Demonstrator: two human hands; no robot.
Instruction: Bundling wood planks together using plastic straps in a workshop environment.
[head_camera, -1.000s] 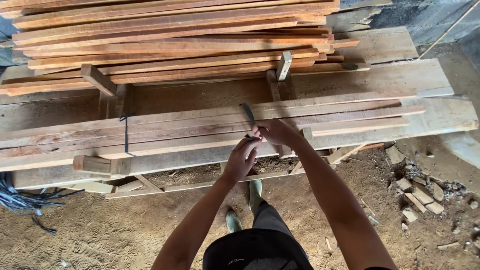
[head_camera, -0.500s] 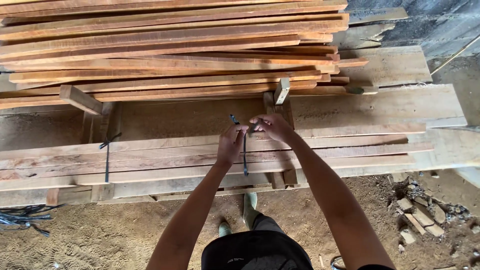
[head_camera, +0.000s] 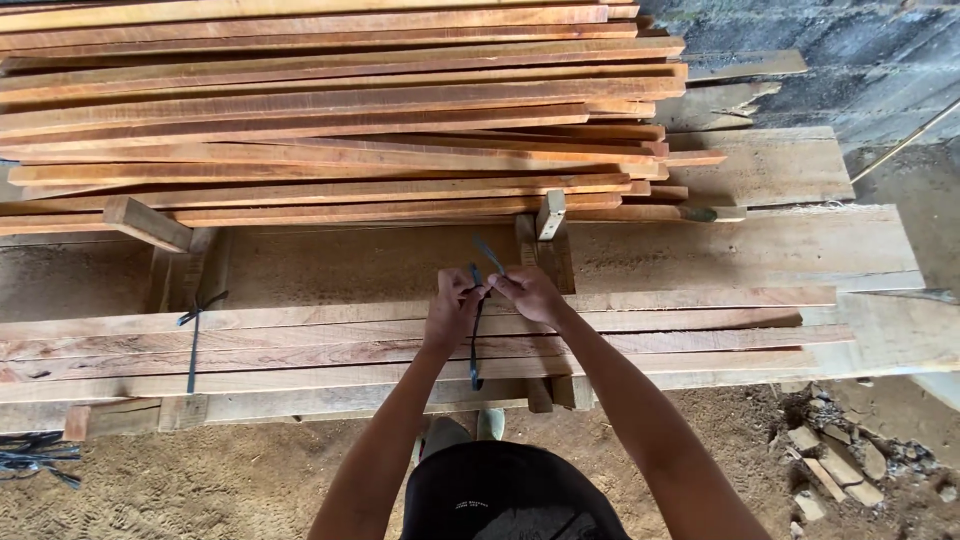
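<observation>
Now both hands, left hand and right hand, pinch the dark strap (probably knotting), ends raised since before, over the slat bundle.

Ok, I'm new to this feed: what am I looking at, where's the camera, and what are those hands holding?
The single view comes from a camera on a person's head, looking down past their arms. There is no machine, just two bare hands. The left hand and right hand meet over a dark strap that runs across a low bundle of wooden slats, each pinching it. A second strap crosses the same bundle further left. Behind sits a taller stack of planks; below is a sawdust floor.
</observation>
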